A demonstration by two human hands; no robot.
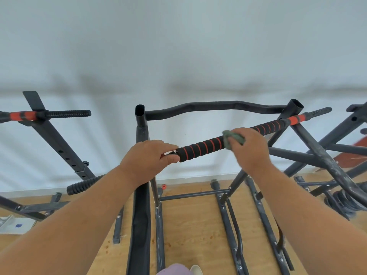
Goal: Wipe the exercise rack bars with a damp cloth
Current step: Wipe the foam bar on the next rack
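The padded bar (200,148), resting across the rack (142,135), is being wiped: its near end is pinched by the left hand (146,158), while a green cloth (231,138) is clamped around it by the right hand (251,148). Next, the cloth would likely be slid along the foam toward either end.

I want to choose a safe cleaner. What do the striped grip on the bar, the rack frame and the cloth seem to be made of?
Striped grip: probably soft foam, matte black with red spiral bands and a slightly spongy look. Rack frame: seemingly painted metal tube, dark and scuffed, with hollow open ends. Cloth: a crumpled green-grey woven or microfibre fabric, though blur hides its texture.
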